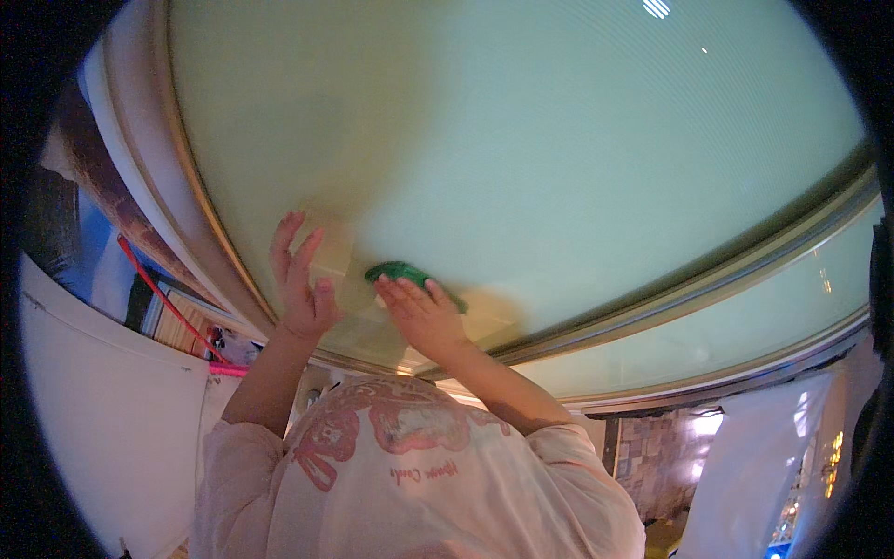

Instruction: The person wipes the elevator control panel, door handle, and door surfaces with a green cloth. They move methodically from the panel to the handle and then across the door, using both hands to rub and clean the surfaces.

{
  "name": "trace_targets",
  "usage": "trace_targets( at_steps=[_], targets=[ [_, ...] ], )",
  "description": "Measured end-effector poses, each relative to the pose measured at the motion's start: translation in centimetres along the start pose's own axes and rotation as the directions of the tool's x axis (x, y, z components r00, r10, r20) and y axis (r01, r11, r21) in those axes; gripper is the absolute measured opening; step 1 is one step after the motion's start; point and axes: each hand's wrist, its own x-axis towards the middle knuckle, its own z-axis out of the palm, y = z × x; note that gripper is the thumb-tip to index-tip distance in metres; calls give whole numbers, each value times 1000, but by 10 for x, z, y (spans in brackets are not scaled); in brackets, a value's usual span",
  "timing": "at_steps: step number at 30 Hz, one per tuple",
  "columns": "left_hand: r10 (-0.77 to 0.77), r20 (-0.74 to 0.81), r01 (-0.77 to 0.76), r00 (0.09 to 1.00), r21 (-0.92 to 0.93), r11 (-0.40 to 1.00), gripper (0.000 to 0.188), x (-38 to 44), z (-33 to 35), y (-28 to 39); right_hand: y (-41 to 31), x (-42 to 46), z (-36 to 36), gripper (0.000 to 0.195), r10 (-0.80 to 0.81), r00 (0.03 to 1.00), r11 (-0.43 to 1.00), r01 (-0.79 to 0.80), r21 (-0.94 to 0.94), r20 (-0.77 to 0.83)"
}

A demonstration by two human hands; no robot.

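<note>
A large pale green, glossy glass-like panel [594,140] in a light frame fills the upper view. My right hand [419,311] presses a green cloth or pad [401,271] against its lower part, fingers spread over the green piece. To the left, my left hand [302,279] is raised with its fingers apart, holding nothing; whether it touches the panel I cannot tell. Both hands show faint reflections on the panel.
The panel's frame [202,202] curves down the left side, with a red cord [164,297] and a white surface [112,405] beyond. Another greenish panel [670,356] lies at the right. A white curtain or sheet [754,461] hangs at the lower right.
</note>
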Motion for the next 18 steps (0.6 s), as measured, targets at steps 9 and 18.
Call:
trace_targets(
  at_steps=[9,18],
  targets=[
    [-102,125,95,987,60,994,39,-42,-31,1,14,110,-78,73,296,888,950,-312,14,-353],
    [-208,181,216,961,-22,976,38,-58,-53,-8,-52,55,55,61,-262,943,962,272,-23,204]
  ],
)
